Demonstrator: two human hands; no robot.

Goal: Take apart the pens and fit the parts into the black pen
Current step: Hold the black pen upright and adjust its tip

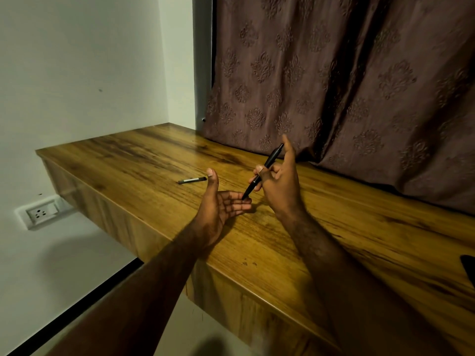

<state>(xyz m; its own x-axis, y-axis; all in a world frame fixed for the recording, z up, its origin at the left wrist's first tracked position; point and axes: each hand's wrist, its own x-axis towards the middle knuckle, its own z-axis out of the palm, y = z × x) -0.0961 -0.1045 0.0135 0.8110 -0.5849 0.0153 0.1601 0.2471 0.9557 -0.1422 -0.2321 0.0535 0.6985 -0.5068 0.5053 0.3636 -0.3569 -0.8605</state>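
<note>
Black pen [262,172] pinched in the right hand [279,186] slants down, its tip touching the fingertips of the left hand [221,206], which is released, palm up. Just beyond the left thumb, a dark pen part [192,180] lies on the wooden desk [128,160].

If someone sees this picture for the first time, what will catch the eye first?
The right hand at the centre grips a black pen, tilted, its tip down at the fingers of the open left hand. A second dark pen lies on the wooden table to their left; a patterned brown curtain hangs behind.
</note>
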